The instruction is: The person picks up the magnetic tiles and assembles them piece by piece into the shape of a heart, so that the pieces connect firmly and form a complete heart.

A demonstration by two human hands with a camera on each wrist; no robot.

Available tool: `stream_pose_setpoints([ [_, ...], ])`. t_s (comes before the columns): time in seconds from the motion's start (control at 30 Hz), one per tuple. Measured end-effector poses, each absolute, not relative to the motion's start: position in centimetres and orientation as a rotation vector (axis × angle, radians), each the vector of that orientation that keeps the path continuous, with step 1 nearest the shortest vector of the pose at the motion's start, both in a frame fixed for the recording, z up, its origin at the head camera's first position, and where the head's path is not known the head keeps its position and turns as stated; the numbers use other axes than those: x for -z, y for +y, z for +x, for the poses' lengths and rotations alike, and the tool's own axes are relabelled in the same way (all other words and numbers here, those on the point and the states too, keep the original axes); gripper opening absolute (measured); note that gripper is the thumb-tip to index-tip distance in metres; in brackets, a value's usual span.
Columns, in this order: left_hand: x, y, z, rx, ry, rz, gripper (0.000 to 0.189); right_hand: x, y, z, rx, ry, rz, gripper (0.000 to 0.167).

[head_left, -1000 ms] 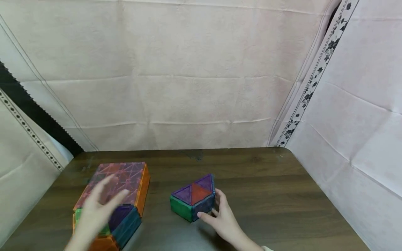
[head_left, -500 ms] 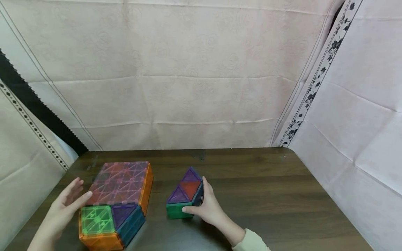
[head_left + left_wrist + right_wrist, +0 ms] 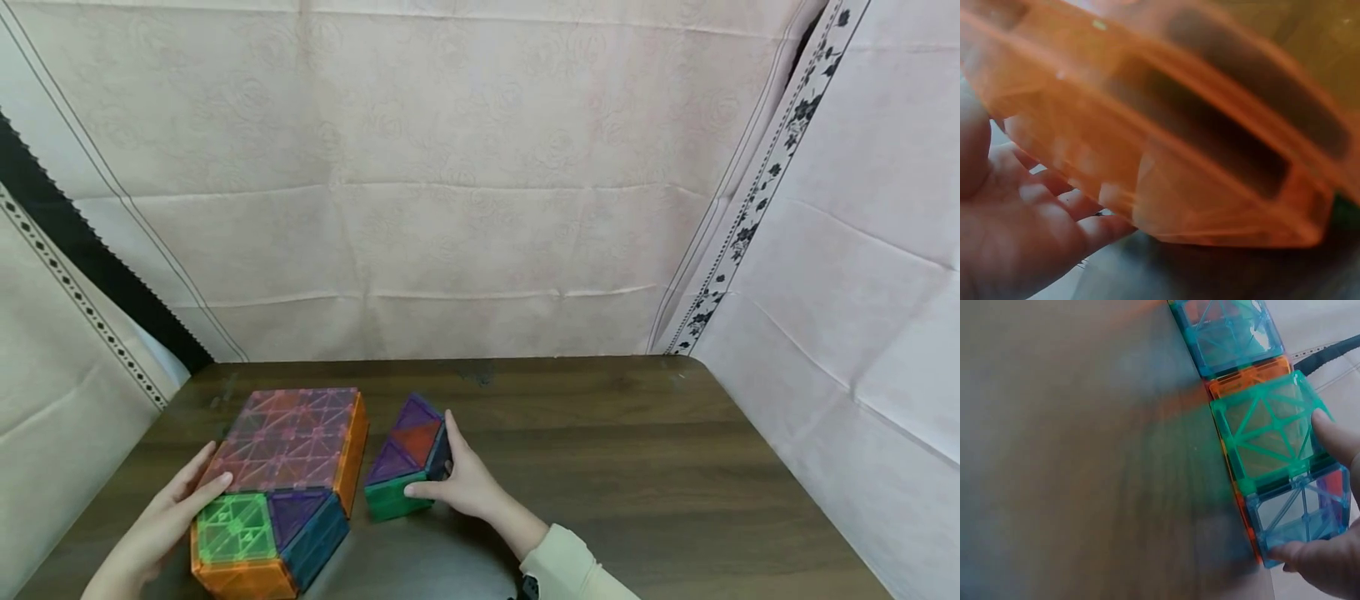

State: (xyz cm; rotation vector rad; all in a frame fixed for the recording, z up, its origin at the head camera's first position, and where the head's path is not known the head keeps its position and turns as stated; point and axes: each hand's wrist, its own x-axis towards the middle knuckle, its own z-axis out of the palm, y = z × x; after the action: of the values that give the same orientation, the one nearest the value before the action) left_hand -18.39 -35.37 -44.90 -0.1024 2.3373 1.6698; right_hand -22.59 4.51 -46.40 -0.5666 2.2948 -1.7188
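Note:
A large block built of translucent magnetic tiles (image 3: 296, 437) stands on the left of the table, with orange sides and a pinkish-purple top. Its near end has a green square, a purple triangle and a blue slanted side. My left hand (image 3: 153, 529) rests along its left side, thumb over the top edge; the left wrist view has the fingers against an orange wall (image 3: 1085, 150). In my right hand (image 3: 472, 483) I grip a smaller magnetic-tile block (image 3: 397, 454) with a purple and red triangle top. Its green side (image 3: 1272, 431) faces me, close to the large block's right side.
The dark wood table (image 3: 637, 492) extends to the right of both blocks. Behind it hangs a pale cloth (image 3: 480, 183), and a patterned cloth (image 3: 877, 275) hangs along the right side.
My right hand has moved the small block leftward, turning it, toward the large block. My left hand has gone from above the large block to its left side.

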Motion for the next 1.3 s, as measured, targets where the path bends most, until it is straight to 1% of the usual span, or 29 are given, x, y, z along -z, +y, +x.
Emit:
stream_pose_setpoints([
  [0.23, 45.4, -35.1, -18.3, -1.721, 2.3, -0.074, 0.076, 46.5, 2.9, -23.4, 1.672, 2.234, -0.583, 0.111],
  [0.5, 45.9, -34.5, -18.3, -1.797, 2.295, -0.076, 0.076, 46.4, 2.1, -24.0, 1.7, 2.144, -0.648, 0.106],
  [0.77, 46.6, -34.5, -18.2, -1.894, 2.248, -0.079, 0.074, 46.6, 1.6, -24.6, 1.708, 2.129, -0.755, 0.094],
  [1.0, 46.7, -34.2, -18.3, -1.931, 2.229, -0.109, 0.073, 46.6, 1.3, -24.0, 1.755, 2.183, -0.716, 0.085],
  [1.13, 46.4, -33.5, -18.1, -1.976, 2.204, -0.129, 0.075, 46.6, 1.2, -23.4, 1.794, 2.273, -0.648, 0.076],
  [1.3, 46.0, -31.3, -17.8, -2.048, 2.158, -0.186, 0.079, 46.6, 2.0, -23.0, 1.823, 2.421, -0.546, 0.054],
])
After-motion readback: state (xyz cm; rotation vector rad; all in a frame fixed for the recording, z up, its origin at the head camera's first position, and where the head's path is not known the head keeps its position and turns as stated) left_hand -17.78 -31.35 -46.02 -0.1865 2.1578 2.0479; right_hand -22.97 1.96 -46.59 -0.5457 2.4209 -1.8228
